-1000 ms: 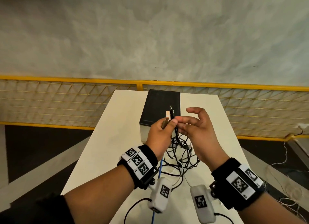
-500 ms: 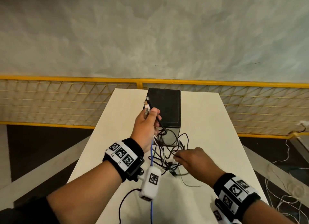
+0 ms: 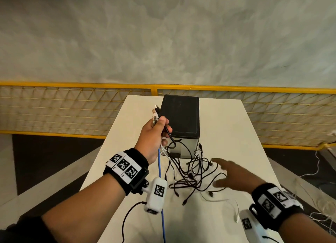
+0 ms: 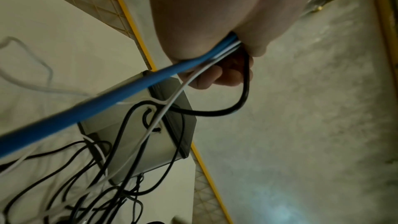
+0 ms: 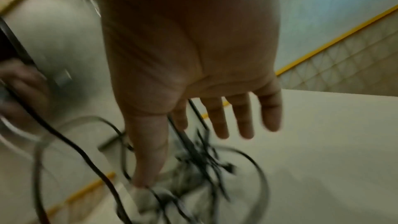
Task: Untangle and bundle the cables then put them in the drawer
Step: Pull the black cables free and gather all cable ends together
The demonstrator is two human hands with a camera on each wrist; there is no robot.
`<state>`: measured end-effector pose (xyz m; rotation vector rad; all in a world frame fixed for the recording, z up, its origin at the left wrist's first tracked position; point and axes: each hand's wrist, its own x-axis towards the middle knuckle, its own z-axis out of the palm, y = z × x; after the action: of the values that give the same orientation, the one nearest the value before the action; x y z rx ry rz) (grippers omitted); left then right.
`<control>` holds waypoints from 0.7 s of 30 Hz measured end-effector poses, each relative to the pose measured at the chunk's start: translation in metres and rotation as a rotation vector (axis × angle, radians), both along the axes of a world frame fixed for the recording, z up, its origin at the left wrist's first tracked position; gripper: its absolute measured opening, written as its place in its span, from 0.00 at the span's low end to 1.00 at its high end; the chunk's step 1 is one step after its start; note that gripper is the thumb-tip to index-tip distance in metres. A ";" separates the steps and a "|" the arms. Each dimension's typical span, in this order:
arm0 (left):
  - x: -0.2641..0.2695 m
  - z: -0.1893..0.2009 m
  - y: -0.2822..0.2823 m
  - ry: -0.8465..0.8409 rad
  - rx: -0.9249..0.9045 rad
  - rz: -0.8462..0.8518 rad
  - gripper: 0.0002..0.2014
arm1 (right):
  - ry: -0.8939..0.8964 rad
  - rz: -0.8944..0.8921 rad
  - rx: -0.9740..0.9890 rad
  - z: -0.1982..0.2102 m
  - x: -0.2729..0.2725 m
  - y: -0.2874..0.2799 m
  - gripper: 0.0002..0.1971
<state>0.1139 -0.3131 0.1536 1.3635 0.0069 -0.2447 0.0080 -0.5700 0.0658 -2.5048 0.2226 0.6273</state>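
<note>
While the left hand point(image 3: 154, 132) holds its grip around gathered cable ends point(image 3: 155, 113) | right hand point(image 3: 231, 175) spread wide over the cable tangle point(image 3: 190, 173) | near the drawer box point(image 3: 181, 119) on the counter point(image 3: 236, 133)

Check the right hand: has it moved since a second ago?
Yes. The right hand has dropped from beside the left hand, in front of the black-topped drawer box, to the tangled black cables on the white table, fingers spread.
</note>
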 end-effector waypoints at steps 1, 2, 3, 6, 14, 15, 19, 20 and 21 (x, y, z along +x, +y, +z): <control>-0.002 -0.001 -0.002 -0.004 0.017 -0.021 0.11 | -0.033 0.012 0.015 0.016 0.005 0.005 0.44; -0.004 -0.002 -0.003 -0.009 0.034 -0.041 0.11 | -0.084 0.020 0.030 0.033 0.010 0.010 0.38; -0.006 -0.002 -0.005 -0.011 0.047 -0.063 0.10 | -0.147 -0.009 0.052 0.047 0.014 0.017 0.29; -0.011 -0.005 -0.011 -0.018 0.017 -0.108 0.08 | -0.153 -0.263 0.485 0.078 0.020 0.052 0.19; -0.030 -0.012 -0.015 -0.010 -0.012 -0.205 0.11 | 0.362 -0.675 1.238 0.054 0.035 0.111 0.21; -0.031 -0.015 -0.012 -0.008 -0.007 -0.203 0.11 | 0.365 -0.706 1.274 0.050 0.037 0.113 0.20; -0.049 -0.029 -0.002 0.050 0.100 -0.305 0.12 | 0.257 -0.926 1.384 0.050 0.052 0.106 0.15; -0.055 -0.034 0.002 0.059 0.124 -0.332 0.13 | 0.257 -0.938 1.396 0.053 0.055 0.105 0.16; -0.058 -0.037 0.005 0.067 0.132 -0.346 0.13 | 0.265 -0.931 1.401 0.055 0.059 0.103 0.18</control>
<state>0.0559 -0.3078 0.1164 1.4831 -0.1603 -0.5892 0.0666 -0.4667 0.1212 -0.8107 0.6858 0.4269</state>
